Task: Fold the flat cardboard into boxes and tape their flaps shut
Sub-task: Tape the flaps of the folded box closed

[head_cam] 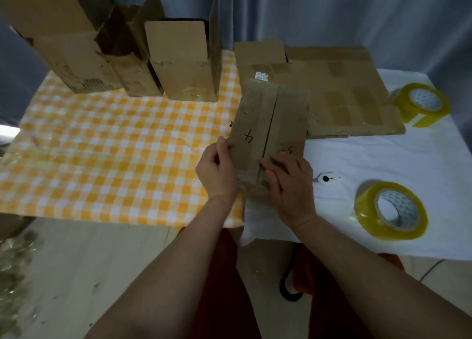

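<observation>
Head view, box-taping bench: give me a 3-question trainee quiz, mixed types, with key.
1. True or false: the left hand is resting flat on the checked cloth, away from the box in hand.
2. How many tape rolls are on the white cloth? A) one B) two C) three
3. Fill in: the right hand presses on the two closed ____ of that box, beside the seam.

Key:
1. False; it has a grip on the box's left edge.
2. B: far tape roll, near tape roll.
3. flaps
</observation>
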A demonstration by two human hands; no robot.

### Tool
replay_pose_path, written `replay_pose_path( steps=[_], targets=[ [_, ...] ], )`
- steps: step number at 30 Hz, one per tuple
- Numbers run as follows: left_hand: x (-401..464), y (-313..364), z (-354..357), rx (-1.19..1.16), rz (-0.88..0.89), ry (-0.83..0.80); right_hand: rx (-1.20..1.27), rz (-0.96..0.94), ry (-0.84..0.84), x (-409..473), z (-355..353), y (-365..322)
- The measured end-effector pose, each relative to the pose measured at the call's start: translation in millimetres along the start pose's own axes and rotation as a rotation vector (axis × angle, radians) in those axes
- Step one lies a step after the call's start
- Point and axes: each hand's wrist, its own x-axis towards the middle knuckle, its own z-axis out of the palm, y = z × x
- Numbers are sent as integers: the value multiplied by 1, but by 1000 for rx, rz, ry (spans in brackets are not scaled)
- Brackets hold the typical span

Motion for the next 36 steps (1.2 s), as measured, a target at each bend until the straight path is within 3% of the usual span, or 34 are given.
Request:
replay_pose_path(
  steps=[4, 8, 14, 17, 20, 22, 25, 27, 29, 32, 36],
  targets=[
    [-11, -2, 19, -170, -132, 162, 74, 10, 72, -2, 7, 1],
    [-14, -5, 26, -158, -245, 278, 88, -80, 37, -3, 8, 9],
    [-17, -12, 25, -93, -225, 247, -64, -313, -118, -6, 4, 35],
    [-20, -11, 18, -49, -215, 129, -134, -360, -164, -3, -4, 35],
    [-22, -10, -12, 154, -144, -213, -173, -432, -283, -7, -23, 40],
    [-18, -6, -29, 333, -87, -304, -82, -298, -341, -20, -38, 44],
    [-22, 23, -23, 608, 341, -213, 64, 127, -415, -39, -50, 41],
    [-34, 42, 1, 799, 491, -375, 67, 246, -464, -49, -51, 36],
    [-52, 52, 21, 1043, 349, -590, 43, 284, -481, -55, -52, 32],
    [-62, 51, 30, 1272, 244, -655, 30, 371, -545, -59, -61, 33],
    [-44, 50, -5, 1073, 232, -683, 114, 500, -558, -57, -71, 38]
  ],
)
